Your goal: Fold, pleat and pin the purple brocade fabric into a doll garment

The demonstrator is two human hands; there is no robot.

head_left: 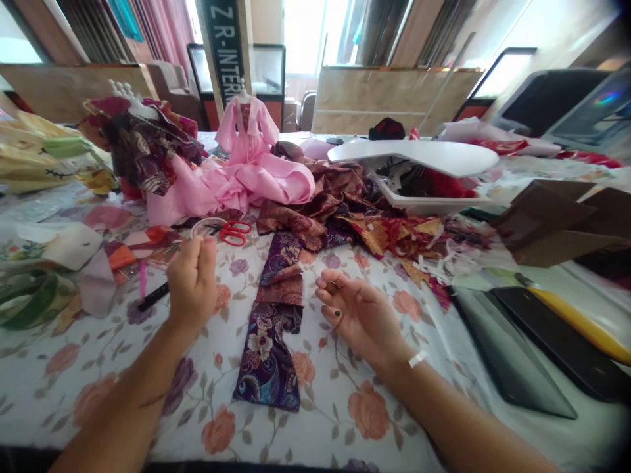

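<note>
My left hand (193,282) is raised above the table, its thumb and fingers pressed together; whatever is between them is too small to make out. Across from it, my right hand (365,318) is turned partly palm up, its fingers curled in and their tips close together. Any small thing in those fingertips does not show clearly. Between the hands, a folded strip of dark purple brocade fabric (269,341) lies flat, touched by neither hand. Just beyond my left hand are red-handled scissors (234,232). A black marker-like stick (153,297) lies beside my left wrist.
A pink dress on a small doll-sized form (245,128) stands at the back, near a dark patterned garment (148,144). Brocade scraps (389,233) and a white oval-topped case (414,157) lie beyond. At right are cardboard pieces (552,220) and a dark flat case (507,348); green tape (29,299) is left.
</note>
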